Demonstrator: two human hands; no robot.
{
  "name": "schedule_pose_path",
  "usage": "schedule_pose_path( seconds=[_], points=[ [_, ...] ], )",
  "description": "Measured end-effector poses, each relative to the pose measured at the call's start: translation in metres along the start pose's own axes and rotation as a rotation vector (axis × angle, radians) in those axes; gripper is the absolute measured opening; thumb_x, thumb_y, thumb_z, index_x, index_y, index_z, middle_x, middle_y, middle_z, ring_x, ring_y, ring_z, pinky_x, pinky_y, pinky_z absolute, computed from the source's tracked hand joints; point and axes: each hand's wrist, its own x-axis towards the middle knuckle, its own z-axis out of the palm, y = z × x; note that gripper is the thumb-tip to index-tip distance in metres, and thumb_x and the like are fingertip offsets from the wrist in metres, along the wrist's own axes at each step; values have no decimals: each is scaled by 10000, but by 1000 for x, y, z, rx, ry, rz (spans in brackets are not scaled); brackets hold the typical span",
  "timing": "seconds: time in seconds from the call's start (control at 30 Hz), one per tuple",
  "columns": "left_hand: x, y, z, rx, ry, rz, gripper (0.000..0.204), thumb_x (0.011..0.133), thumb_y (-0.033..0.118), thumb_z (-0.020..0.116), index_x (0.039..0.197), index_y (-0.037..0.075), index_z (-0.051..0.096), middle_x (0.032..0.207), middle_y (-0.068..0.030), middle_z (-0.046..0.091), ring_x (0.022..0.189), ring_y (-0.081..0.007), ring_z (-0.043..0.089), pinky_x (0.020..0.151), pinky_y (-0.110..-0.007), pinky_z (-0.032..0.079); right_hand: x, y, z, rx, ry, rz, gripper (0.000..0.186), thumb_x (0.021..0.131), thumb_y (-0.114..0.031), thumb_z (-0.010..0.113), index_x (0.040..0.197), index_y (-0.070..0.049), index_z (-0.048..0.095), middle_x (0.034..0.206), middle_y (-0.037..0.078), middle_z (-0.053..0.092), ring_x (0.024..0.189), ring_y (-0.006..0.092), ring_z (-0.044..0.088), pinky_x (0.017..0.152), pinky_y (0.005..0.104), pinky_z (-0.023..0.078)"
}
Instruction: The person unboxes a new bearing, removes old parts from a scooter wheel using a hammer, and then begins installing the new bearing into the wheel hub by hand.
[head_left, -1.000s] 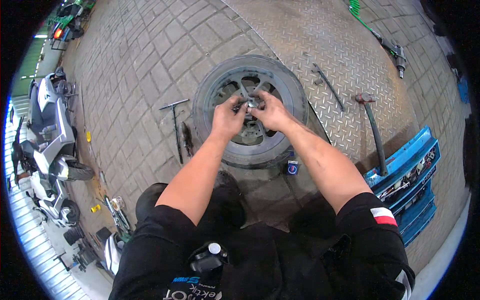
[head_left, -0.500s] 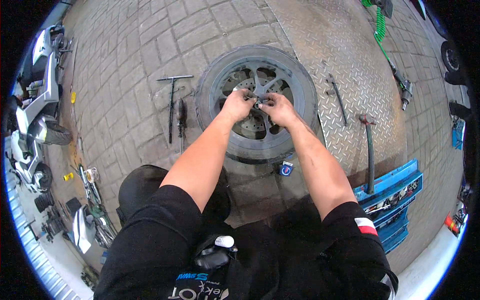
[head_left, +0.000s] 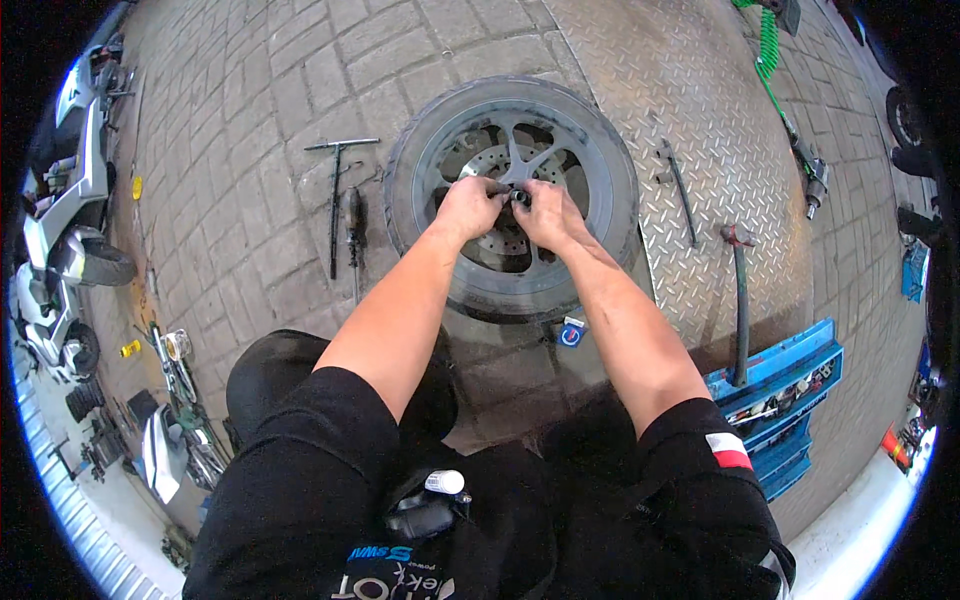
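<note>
A motorcycle wheel [head_left: 590, 180] with a dark tyre, grey spokes and a brake disc lies flat in front of me. Both hands meet over its hub. My left hand [head_left: 469, 208] pinches at the left side of a small dark ring-shaped part [head_left: 520, 197], its fingertips against or close beside it. From the right, the fingers of my right hand [head_left: 550, 214] grip the same part. Its exact kind is too small to tell. My fingers cover most of the hub, so I cannot tell whether the part touches it.
Left of the wheel lie a T-handle wrench [head_left: 337, 200] and a screwdriver [head_left: 353, 225]. A slim bar tool [head_left: 682, 200] rests on the metal plate [head_left: 690, 90]; a hammer [head_left: 740, 300] leans by the blue toolbox [head_left: 770, 375]. A small blue box [head_left: 571, 333] sits near the tyre.
The view has shifted slightly. My right hand has turned a little at the hub, and the dark ring-shaped part now shows more clearly between my fingers.
</note>
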Motion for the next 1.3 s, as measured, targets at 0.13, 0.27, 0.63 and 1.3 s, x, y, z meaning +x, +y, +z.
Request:
schedule_pose_path(
  seconds=[0.13, 0.27, 0.63, 1.3],
  points=[
    [-4, -10, -5, 58, -4, 18, 290, 837, 230, 619, 1084, 102, 702, 983, -234, 663, 961, -372, 640, 858, -423, 499, 0, -23, -9, -89, -75, -11, 247, 853, -240, 599, 988, -36, 637, 997, 179, 653, 974, 356, 630, 864, 442, 511],
    [-9, -10, 0, 9, 192, 67, 316, 799, 211, 617, 1072, 73, 700, 988, -241, 658, 975, -377, 632, 877, -419, 498, 1, -11, -2, -198, -21, -117, 229, 845, -222, 576, 982, -45, 626, 982, 154, 644, 948, 330, 637, 837, 428, 521],
    [-6, -35, -10, -49, 379, -34, 336, 776, 209, 600, 1048, 40, 702, 1056, -215, 667, 1025, -361, 627, 929, -412, 484, 4, -2, 2, -285, 29, -266, 133, 854, -237, 529, 904, -140, 606, 916, 76, 584, 829, 298, 639, 701, 404, 511],
    [-4, -43, -19, -3, 263, -79, 330, 808, 259, 593, 1095, 126, 688, 1101, -158, 662, 1051, -330, 616, 922, -426, 491, 20, -4, -9, -279, -47, -336, 208, 864, -241, 507, 998, -129, 619, 990, 130, 611, 877, 347, 631, 787, 430, 504]
  ],
)
